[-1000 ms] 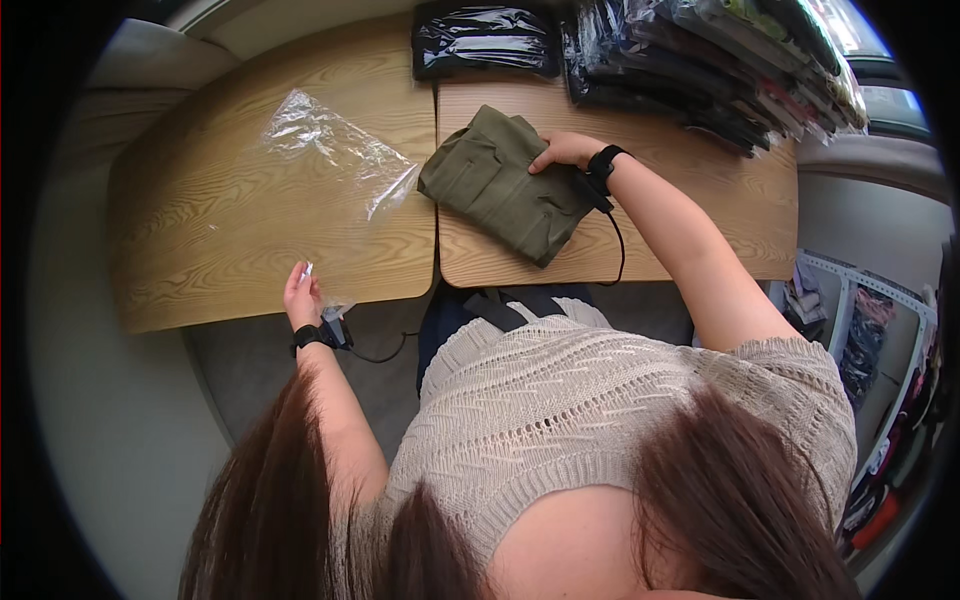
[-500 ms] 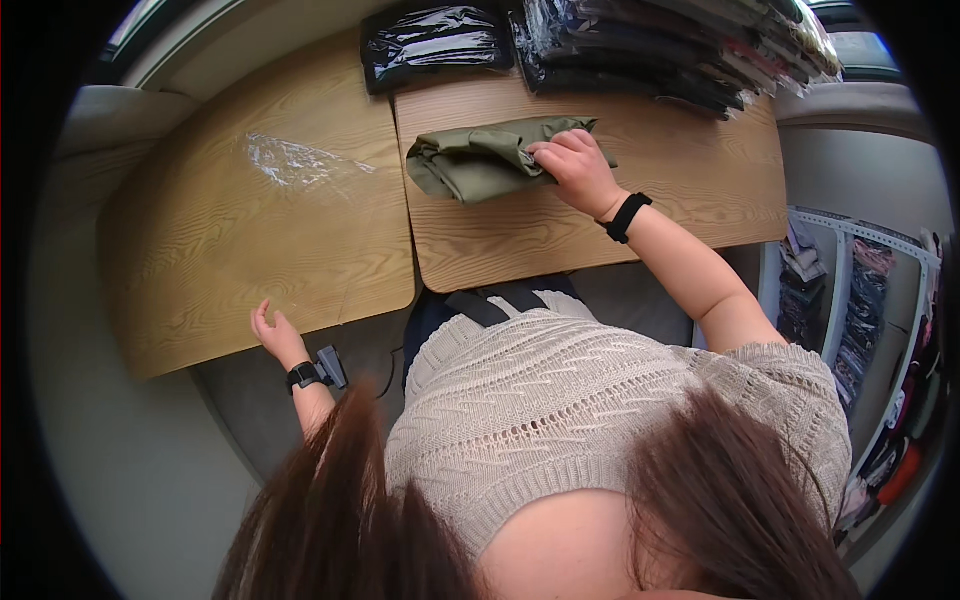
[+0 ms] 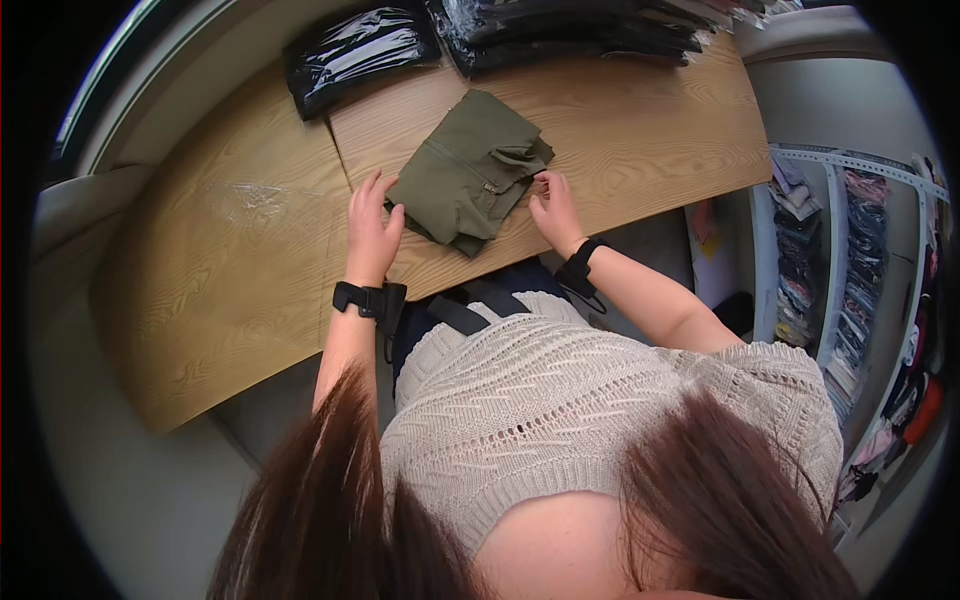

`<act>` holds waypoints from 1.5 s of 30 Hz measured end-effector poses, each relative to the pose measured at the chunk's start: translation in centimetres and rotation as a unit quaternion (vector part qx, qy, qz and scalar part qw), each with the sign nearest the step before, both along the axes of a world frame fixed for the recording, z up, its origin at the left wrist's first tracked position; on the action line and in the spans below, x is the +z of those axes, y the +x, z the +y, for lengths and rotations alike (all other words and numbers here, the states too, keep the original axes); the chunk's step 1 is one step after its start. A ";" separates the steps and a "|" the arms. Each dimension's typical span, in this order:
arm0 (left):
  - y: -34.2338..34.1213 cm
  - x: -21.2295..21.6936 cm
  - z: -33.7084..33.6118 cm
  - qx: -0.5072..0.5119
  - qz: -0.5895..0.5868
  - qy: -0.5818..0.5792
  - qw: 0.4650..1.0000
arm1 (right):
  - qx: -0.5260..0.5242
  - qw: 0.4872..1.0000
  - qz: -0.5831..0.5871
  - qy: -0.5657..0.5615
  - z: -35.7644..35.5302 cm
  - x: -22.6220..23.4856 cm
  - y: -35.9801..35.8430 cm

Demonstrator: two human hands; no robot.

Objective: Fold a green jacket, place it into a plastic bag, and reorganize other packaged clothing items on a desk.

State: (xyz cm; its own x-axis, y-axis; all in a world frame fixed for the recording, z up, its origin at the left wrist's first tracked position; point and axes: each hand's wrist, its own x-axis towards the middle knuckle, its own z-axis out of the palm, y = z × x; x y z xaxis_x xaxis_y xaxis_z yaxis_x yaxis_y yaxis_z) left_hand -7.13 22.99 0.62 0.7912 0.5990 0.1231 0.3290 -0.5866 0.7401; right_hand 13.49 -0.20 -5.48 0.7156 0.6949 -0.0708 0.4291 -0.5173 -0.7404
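Observation:
A folded olive-green garment [image 3: 460, 170] lies flat on the wooden table, turned at a slant, with a zip and some creases on its right part. At its left edge is my left hand [image 3: 372, 228], thumb and fingers apart, fingertips close to or touching the cloth. My right hand [image 3: 557, 215] rests by the garment's right near edge, fingers and thumb apart; whether the fingertips touch the cloth is hard to tell. Both wrists wear black bands.
Crumpled clear plastic film [image 3: 250, 200] lies on the left of the wooden table [image 3: 230, 300]. Behind the garment are a dark plastic-wrapped package [image 3: 360, 55] and a stack of bagged clothes [image 3: 570, 30]. To the right stands a metal rack [image 3: 828, 250] filled with bagged clothes.
The garment has been turned and lies flatter, nearer me. My left hand has come from the table's near edge to its left side; my right hand has let go and moved down to its right edge.

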 end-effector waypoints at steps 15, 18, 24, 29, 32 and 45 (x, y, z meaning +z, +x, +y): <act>4.8 -5.8 -4.9 -0.237 0.082 0.020 0.968 | -0.146 0.735 0.638 0.180 1.4 -1.8 -0.6; 4.1 -6.4 -4.6 -0.265 0.016 -0.056 0.963 | -0.115 0.708 0.655 0.238 2.6 -2.2 -1.2; 3.3 -5.8 -6.2 -0.318 0.144 0.067 0.935 | -0.120 0.670 0.688 0.250 4.3 -4.0 -1.6; 1.0 -4.4 -5.1 -0.285 0.035 0.026 0.957 | -0.142 0.663 0.700 0.224 5.7 -4.0 -0.9; -4.9 -4.8 -2.2 -0.062 0.052 0.032 0.996 | -0.084 0.700 0.672 0.229 6.2 -2.3 -0.3; -22.4 -11.4 -0.7 0.198 0.300 0.097 0.928 | 0.048 0.801 0.593 0.069 9.3 9.5 -0.3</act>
State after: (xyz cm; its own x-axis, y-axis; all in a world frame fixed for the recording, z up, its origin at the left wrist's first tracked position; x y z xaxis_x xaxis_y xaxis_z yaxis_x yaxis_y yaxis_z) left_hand -29.52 22.30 -10.75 0.4750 0.8701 -0.1319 0.8657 -0.4350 0.2476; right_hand 13.19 9.14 4.01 0.1455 0.8019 -0.5795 -0.5853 -0.4024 -0.7039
